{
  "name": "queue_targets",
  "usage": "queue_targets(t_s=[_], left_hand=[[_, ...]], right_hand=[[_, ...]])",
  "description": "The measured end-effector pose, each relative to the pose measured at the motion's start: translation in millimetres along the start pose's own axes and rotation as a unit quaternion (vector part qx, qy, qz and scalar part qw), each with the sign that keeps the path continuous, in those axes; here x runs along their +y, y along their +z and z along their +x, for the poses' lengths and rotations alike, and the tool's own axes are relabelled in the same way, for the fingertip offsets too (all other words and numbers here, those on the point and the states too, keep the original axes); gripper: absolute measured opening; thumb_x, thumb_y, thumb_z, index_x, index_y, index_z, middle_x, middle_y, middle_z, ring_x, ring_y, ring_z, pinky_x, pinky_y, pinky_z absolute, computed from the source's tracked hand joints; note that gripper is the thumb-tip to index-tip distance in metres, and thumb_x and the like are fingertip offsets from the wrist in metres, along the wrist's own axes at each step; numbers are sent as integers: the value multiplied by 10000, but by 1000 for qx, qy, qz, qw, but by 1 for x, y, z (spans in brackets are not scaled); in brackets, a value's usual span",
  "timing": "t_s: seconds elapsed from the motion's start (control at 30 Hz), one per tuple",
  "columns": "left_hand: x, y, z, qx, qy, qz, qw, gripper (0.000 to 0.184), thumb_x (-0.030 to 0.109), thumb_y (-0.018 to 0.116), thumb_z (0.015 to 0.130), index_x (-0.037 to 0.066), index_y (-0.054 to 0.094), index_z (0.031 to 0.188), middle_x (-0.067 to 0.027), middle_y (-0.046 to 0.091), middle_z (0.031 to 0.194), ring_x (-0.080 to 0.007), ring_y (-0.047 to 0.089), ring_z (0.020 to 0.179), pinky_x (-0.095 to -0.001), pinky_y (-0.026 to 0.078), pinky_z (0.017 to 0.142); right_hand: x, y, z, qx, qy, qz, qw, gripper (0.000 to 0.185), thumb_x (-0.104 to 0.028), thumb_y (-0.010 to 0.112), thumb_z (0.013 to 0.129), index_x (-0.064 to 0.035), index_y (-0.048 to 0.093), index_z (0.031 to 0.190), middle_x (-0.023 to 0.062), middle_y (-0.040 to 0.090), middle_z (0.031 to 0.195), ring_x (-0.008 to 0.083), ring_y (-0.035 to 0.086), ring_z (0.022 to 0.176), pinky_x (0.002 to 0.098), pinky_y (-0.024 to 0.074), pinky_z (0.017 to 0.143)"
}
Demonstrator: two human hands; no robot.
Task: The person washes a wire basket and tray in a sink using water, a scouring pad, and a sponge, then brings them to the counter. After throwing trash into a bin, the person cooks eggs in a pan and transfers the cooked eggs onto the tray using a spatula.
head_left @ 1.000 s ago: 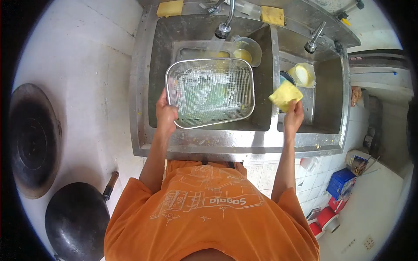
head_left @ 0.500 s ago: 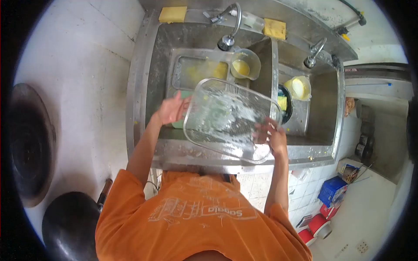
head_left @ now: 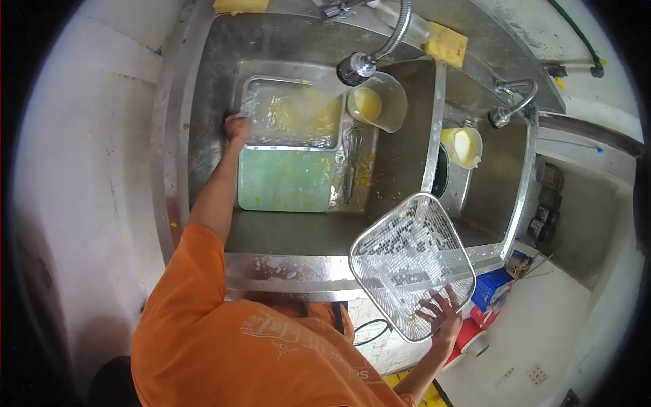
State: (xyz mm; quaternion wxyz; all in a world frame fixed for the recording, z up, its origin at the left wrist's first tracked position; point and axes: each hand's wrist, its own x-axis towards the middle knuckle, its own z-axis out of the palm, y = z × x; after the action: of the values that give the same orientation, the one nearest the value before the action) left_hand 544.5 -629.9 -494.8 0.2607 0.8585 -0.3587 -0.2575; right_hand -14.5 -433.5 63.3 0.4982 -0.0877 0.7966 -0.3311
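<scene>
My right hand [head_left: 442, 313] holds a rectangular wire mesh basket [head_left: 413, 264] by its lower right part, tilted over the front edge of the sink; the fingers are spread against the mesh. My left hand [head_left: 237, 127] is in the sink, its fingers curled at the left rim of a shallow metal tray [head_left: 293, 145]. Water and yellow bits fill the tray. Just in front of it lies a green board or lid [head_left: 285, 182] speckled with yellow bits. A whisk [head_left: 352, 163] rests to the right of both.
A clear jug [head_left: 390, 102] with yellow liquid stands in the left basin under a flexible tap [head_left: 359, 66]. Another jug [head_left: 464, 148] and a dark bowl [head_left: 441, 173] sit in the right basin. A yellow sponge [head_left: 445, 45] lies on the back ledge.
The mesh basket has moved from over the left basin to the right and towards me, now in my right hand alone. My left hand has left it and reached the tray's left rim.
</scene>
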Motion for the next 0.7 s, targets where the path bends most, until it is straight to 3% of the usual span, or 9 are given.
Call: queue_targets(t_s=[0.13, 0.2, 0.23, 0.27, 0.3, 0.57, 0.63, 0.67, 0.7], left_hand=[[160, -115, -78, -71, -88, -65, 992, 160, 134, 610, 674, 15, 681, 753, -187, 683, 807, -316, 659, 830, -415, 506, 783], [206, -142, -97, 59, 29, 25, 998, 147, 97, 586, 662, 28, 686, 745, -176, 679, 738, -366, 650, 726, -466, 499, 737], [201, -136, -94, 152, 67, 17, 986, 142, 69, 565, 650, 40, 678, 731, -189, 648, 669, -421, 611, 637, -510, 479, 699], [212, -150, -97, 155, 68, 18, 985, 142, 69, 565, 650, 40, 678, 731, -189, 648, 669, -421, 611, 637, -510, 479, 699], [233, -175, -105, 120, 84, 9, 989, 146, 65, 561, 651, 47, 677, 737, -202, 635, 669, -430, 603, 652, -509, 477, 702], [254, -229, -127, 80, 74, -31, 994, 168, 42, 528, 649, 28, 663, 748, -227, 600, 648, -440, 589, 658, -456, 478, 637], [260, -226, -135, 132, 210, -122, 961, 177, 33, 513, 659, 13, 657, 760, -223, 607, 661, -415, 609, 655, -440, 469, 609], [259, -223, -133, 129, 210, -124, 961, 177, 33, 513, 659, 13, 657, 760, -223, 607, 661, -415, 609, 655, -440, 469, 609], [254, -218, -124, 87, 149, -107, 979, 145, 41, 526, 674, 5, 649, 744, -214, 618, 676, -391, 623, 654, -428, 470, 608]], right_hand=[[-6, 23, 24, -59, -5, 11, 998, 554, -170, 507, 925, -32, 315, 1426, 243, 581, 1179, 356, 661, 871, 481, 593, 663], [-16, 41, 25, -78, -10, 6, 997, 520, -179, 487, 938, -28, 339, 1413, 232, 585, 1176, 337, 662, 860, 471, 592, 657], [-22, 49, 24, -86, -19, 15, 996, 508, -161, 466, 946, -14, 335, 1414, 250, 581, 1175, 347, 661, 862, 466, 591, 657], [-26, 53, 22, -92, -28, 25, 995, 497, -143, 444, 954, 0, 330, 1416, 269, 576, 1174, 356, 660, 863, 461, 591, 657], [-26, 54, 21, -88, -26, 7, 996, 489, -212, 472, 957, -39, 368, 1403, 214, 591, 1178, 316, 660, 846, 440, 589, 633], [-28, 43, 18, -65, -61, 18, 996, 522, -207, 482, 945, -41, 351, 1422, 219, 581, 1191, 319, 661, 867, 441, 596, 642], [-30, 43, 14, -42, -83, 10, 996, 541, -194, 482, 933, -30, 341, 1429, 242, 574, 1203, 332, 665, 892, 428, 598, 639], [-31, 41, 12, -38, -83, 10, 996, 541, -194, 482, 933, -30, 341, 1429, 242, 574, 1203, 332, 665, 892, 428, 598, 639], [-32, 39, 12, -37, -87, 7, 996, 543, -189, 479, 933, -28, 336, 1431, 245, 574, 1204, 336, 666, 893, 426, 598, 638]])
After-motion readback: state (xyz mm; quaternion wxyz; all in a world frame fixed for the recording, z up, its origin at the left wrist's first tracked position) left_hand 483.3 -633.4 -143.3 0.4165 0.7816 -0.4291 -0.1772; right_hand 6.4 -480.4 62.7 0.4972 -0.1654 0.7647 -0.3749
